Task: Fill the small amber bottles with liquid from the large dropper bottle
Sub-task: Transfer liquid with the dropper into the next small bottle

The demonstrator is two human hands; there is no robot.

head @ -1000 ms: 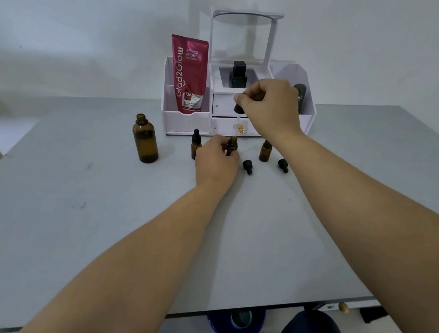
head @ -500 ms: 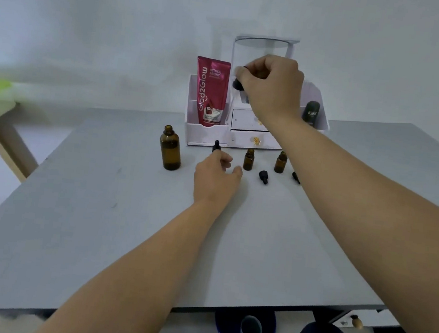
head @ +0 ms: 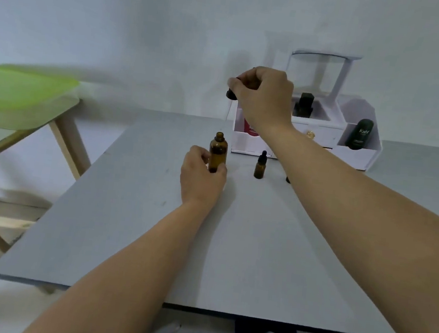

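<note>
The large amber bottle (head: 218,149) stands uncapped on the grey table (head: 151,227). My left hand (head: 201,176) grips its lower half. My right hand (head: 262,94) pinches the black dropper cap (head: 231,94) in the air above and slightly right of the bottle's mouth; its thin glass pipette hangs down, faint against the white box. One small amber bottle (head: 260,166) with a black dropper cap stands to the right of the large one. My right forearm hides the other small bottles; only a dark bit of a loose cap (head: 288,179) shows at its edge.
A white cosmetic organiser (head: 351,154) with a mirror stands at the table's back, holding a red tube (head: 250,127), a black bottle (head: 304,104) and a dark green container (head: 360,134). A green-topped wooden table (head: 21,94) is at the left.
My left hand moved from the small bottles to the large amber bottle and took hold of it. My right hand carried the dropper leftward to above that bottle. The view swung left.
</note>
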